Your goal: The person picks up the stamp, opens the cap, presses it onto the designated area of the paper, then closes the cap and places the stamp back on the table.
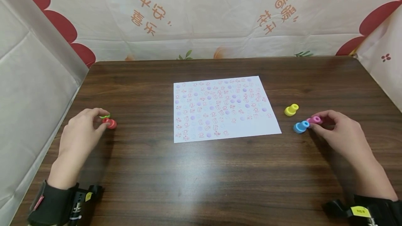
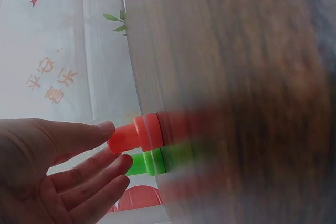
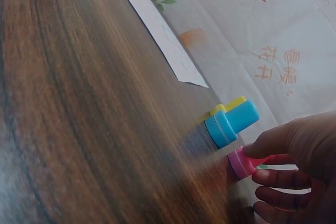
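Observation:
On the left of the table, my left hand (image 1: 80, 130) has thumb and index finger at the handle of a red toy stamp (image 2: 135, 135), which stands on the wood. A green stamp (image 2: 148, 162) stands right beside it, close to the fingertips. Over on the right, my right hand (image 1: 342, 135) pinches a pink stamp (image 3: 242, 163) between thumb and index finger. A blue stamp (image 1: 301, 127) stands just left of the pink one, and a yellow stamp (image 1: 291, 110) is a little farther back. Between the hands lies a white paper sheet (image 1: 251, 127) covered with red and purple prints.
The dark wood table (image 1: 188, 170) holds all of these things. Behind it hangs a pale cloth (image 1: 201, 16) with printed characters and red scallops. More pale cloth drapes along both sides. Each wrist wears a black camera strap (image 1: 53, 201).

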Available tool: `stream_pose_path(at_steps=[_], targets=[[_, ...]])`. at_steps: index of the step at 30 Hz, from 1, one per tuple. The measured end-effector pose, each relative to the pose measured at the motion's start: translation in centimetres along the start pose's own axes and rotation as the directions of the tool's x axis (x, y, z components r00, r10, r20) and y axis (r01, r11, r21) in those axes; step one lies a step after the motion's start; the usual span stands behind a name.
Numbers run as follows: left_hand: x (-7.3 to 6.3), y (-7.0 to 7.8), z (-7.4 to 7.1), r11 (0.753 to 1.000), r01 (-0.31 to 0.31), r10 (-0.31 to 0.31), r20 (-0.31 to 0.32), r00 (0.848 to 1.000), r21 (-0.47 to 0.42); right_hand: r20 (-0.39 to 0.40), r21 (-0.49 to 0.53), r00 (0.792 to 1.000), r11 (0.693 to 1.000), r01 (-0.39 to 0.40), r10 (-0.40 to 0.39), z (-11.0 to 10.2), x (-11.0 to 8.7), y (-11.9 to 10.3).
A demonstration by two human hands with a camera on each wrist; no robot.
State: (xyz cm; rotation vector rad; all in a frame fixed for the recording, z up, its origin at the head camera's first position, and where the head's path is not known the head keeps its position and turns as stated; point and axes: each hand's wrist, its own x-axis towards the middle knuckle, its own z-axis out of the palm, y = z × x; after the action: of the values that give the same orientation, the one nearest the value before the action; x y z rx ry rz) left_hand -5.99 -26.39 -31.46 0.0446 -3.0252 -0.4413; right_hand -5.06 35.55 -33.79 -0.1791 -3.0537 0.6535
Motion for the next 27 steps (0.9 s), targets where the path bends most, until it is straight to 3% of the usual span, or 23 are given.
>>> stream_pose_path(at_steps=[8,18,27], targets=[[0.1,-0.2,0.3,1.0,-0.013,0.013,-0.002,1.0,-0.007,0.011,-0.004,1.0,1.0,-0.009,0.009,0.0,-0.2,-0.1],[0.0,0.0,0.1,1.0,0.009,-0.009,0.015,1.0,-0.02,-0.013,-0.001,0.996,0.996,-0.091,0.091,-0.6,-0.8,-0.8],[-0.3,0.6,-0.6,0.999,-0.01,0.008,-0.028,1.0,-0.045,-0.077,0.02,0.995,0.998,-0.058,0.06,-2.1,-1.4,-1.5]])
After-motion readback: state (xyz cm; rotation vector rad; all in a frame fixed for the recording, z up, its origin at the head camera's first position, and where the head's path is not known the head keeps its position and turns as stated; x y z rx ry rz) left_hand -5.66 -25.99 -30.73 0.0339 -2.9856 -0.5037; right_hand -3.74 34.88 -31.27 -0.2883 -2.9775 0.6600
